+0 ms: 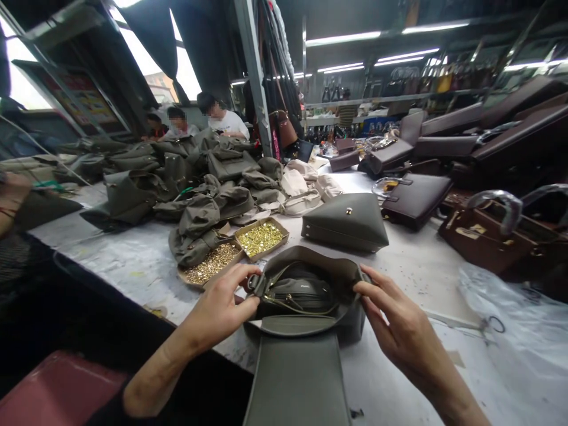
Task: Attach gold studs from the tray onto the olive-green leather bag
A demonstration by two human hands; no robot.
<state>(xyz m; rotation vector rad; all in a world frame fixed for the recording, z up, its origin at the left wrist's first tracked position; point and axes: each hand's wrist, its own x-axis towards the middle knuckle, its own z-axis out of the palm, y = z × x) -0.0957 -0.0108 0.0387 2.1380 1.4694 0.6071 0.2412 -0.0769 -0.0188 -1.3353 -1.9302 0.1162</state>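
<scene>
Head view: the left hand [228, 300] and right hand [396, 313], each closed in a pinch, grip opposite sides of the open bag [302, 324] on the desk [415, 269], just nearside of the gold-clasped bag [341, 220]; even outward tension should spread the mouth without creasing.

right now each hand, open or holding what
Left hand: closed, holding the open bag by one side.
Right hand: closed, holding that bag's opposite side.

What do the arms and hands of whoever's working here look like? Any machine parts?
No machine parts show: the left hand and right hand are human and ungloved, without watch or bracelet showing. The left forearm and right forearm are bare; a dark sleeve shows near the left elbow.
</scene>
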